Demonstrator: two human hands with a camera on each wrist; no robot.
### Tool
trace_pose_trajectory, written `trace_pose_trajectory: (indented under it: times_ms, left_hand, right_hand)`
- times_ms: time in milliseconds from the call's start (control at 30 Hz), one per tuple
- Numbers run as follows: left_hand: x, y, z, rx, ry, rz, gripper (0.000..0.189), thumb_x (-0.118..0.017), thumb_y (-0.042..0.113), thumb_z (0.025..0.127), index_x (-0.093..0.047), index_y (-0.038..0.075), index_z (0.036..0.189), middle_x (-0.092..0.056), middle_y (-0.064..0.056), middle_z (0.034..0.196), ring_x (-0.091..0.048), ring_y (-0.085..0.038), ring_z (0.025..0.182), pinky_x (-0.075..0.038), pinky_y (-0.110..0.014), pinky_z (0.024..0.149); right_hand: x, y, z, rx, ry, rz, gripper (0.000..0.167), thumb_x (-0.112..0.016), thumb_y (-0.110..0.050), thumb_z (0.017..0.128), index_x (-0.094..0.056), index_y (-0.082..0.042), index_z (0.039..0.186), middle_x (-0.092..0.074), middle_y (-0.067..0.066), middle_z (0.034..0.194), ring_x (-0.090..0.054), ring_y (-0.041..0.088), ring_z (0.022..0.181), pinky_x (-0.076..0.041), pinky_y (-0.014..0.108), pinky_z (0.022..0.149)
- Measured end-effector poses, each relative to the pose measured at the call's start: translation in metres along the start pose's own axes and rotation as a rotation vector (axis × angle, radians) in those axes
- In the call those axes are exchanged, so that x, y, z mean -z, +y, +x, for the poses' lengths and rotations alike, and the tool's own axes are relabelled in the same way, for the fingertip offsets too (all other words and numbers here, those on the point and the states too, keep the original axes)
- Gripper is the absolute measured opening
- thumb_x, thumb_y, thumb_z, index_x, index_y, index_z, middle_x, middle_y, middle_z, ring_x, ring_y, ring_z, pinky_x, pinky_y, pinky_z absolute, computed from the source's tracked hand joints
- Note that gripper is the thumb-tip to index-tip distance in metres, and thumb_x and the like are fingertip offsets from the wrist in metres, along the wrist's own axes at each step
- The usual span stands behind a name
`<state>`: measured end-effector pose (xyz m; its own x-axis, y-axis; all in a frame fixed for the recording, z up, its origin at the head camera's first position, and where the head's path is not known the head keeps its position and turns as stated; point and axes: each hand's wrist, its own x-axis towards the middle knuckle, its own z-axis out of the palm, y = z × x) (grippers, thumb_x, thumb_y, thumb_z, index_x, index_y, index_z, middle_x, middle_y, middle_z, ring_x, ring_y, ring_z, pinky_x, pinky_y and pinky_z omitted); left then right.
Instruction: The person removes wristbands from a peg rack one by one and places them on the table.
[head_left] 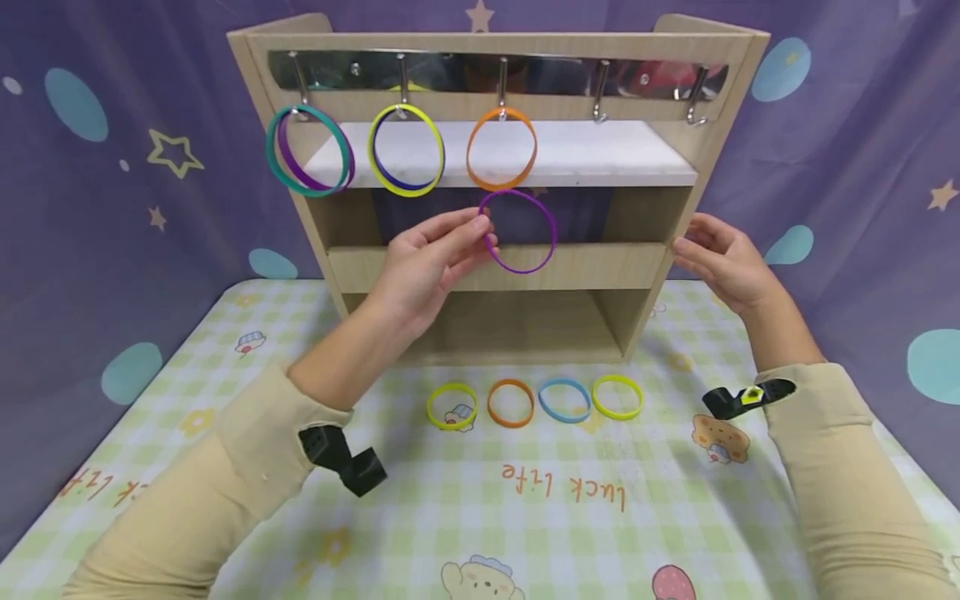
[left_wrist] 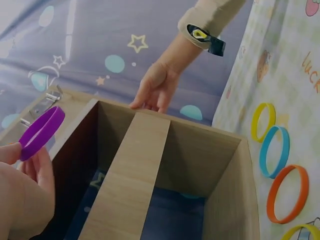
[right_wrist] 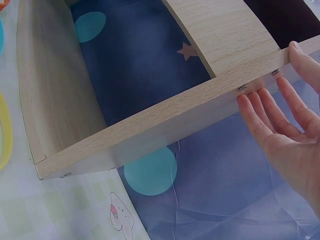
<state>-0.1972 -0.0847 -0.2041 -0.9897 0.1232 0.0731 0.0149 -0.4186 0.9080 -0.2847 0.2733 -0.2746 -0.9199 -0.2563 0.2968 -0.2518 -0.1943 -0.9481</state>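
Observation:
My left hand [head_left: 423,267] pinches a purple silicone wristband [head_left: 553,242] between thumb and fingers, just under an orange wristband [head_left: 535,150] on the middle hook. In the left wrist view the purple wristband [left_wrist: 44,132] stands out from the fingertips. My right hand [head_left: 723,258] touches the right side of a wooden shelf unit [head_left: 495,267]. In the right wrist view its thumb lies at the panel's front edge, and its extended fingers rest against the outer face. A teal wristband [head_left: 273,167] and another purple one [head_left: 288,158] hang on the leftmost hook, beside a yellow [head_left: 373,162] and dark blue pair.
Two metal hooks [head_left: 600,92] on the right of the rail carry nothing. On the checked tablecloth [head_left: 420,517], before the shelf, lie a yellow band [head_left: 430,417], an orange band [head_left: 491,408], a blue band [head_left: 543,407] and another yellow band [head_left: 640,404] in a row.

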Motion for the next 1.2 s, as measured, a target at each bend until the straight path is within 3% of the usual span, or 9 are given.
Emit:
trace_pose_trajectory:
  times_ms: [200,267,400,467,600,767,1000,1200]
  left_hand:
    - [0.010,-0.001,0.002,0.149,-0.086,0.156,0.013,-0.060,0.005,0.093,-0.069,0.011,0.086,-0.072,0.002,0.077,-0.069,-0.009,0.074,-0.061,-0.022,0.080]
    - [0.014,-0.002,0.004,0.192,-0.119,0.211,0.009,-0.060,0.005,0.094,-0.069,0.006,0.096,-0.073,0.001,0.079,-0.069,-0.010,0.078,-0.061,-0.022,0.083]
    - [0.024,-0.005,0.010,0.255,-0.142,0.283,0.029,-0.058,0.006,0.095,-0.060,-0.005,0.121,-0.073,0.000,0.082,-0.071,-0.011,0.081,-0.061,-0.024,0.085]
    - [0.029,-0.006,0.014,0.274,-0.147,0.302,0.033,-0.057,0.005,0.096,-0.056,-0.008,0.126,-0.073,0.000,0.082,-0.071,-0.010,0.080,-0.061,-0.025,0.084]
    - [0.042,-0.010,0.021,0.279,-0.186,0.375,0.032,-0.055,0.005,0.096,-0.054,-0.010,0.125,-0.072,0.000,0.080,-0.070,-0.009,0.077,-0.061,-0.026,0.085]
    - [0.054,-0.013,0.025,0.274,-0.271,0.584,0.034,-0.056,0.005,0.096,-0.054,-0.013,0.125,-0.071,0.003,0.081,-0.069,-0.009,0.080,-0.060,-0.033,0.090]
    - [0.065,-0.020,0.027,0.351,-0.392,0.851,0.029,-0.062,0.008,0.093,-0.063,-0.008,0.118,-0.073,-0.002,0.089,-0.070,-0.013,0.084,-0.061,-0.033,0.088]
    - [0.076,-0.024,0.026,0.403,-0.452,1.037,0.028,-0.063,0.012,0.092,-0.066,-0.003,0.116,-0.073,0.001,0.084,-0.069,-0.007,0.078,-0.061,-0.031,0.088]
  right_hand:
    - [0.000,-0.003,-0.001,-0.002,0.008,-0.014,0.029,-0.057,0.002,0.093,-0.063,-0.016,0.115,-0.066,-0.005,0.105,-0.061,0.006,0.096,-0.057,0.014,0.081]
    - [0.001,-0.003,-0.001,-0.001,0.006,-0.014,0.029,-0.057,0.002,0.093,-0.063,-0.016,0.115,-0.066,-0.005,0.105,-0.061,0.006,0.096,-0.057,0.014,0.081]
    - [0.002,-0.001,-0.002,0.009,-0.006,0.000,0.029,-0.055,0.003,0.093,-0.063,-0.016,0.114,-0.066,-0.005,0.104,-0.062,0.006,0.094,-0.057,0.014,0.080]
    - [0.002,-0.001,-0.003,0.012,-0.008,0.007,0.029,-0.055,0.003,0.093,-0.063,-0.015,0.114,-0.066,-0.004,0.104,-0.062,0.006,0.094,-0.057,0.015,0.080]
    - [0.001,-0.001,-0.003,0.006,-0.005,0.016,0.029,-0.056,0.003,0.093,-0.062,-0.015,0.115,-0.065,-0.004,0.105,-0.062,0.006,0.095,-0.057,0.015,0.080]
    - [0.000,-0.001,-0.001,0.005,-0.004,0.019,0.029,-0.056,0.003,0.093,-0.062,-0.014,0.116,-0.064,-0.003,0.106,-0.063,0.007,0.095,-0.057,0.015,0.081]
    - [-0.001,0.000,-0.001,-0.001,0.002,0.009,0.028,-0.056,0.002,0.093,-0.061,-0.014,0.115,-0.064,-0.004,0.105,-0.062,0.007,0.094,-0.057,0.015,0.080]
    - [-0.002,-0.001,-0.001,0.005,-0.002,0.014,0.027,-0.056,0.002,0.093,-0.061,-0.014,0.114,-0.064,-0.004,0.105,-0.062,0.006,0.094,-0.056,0.015,0.080]
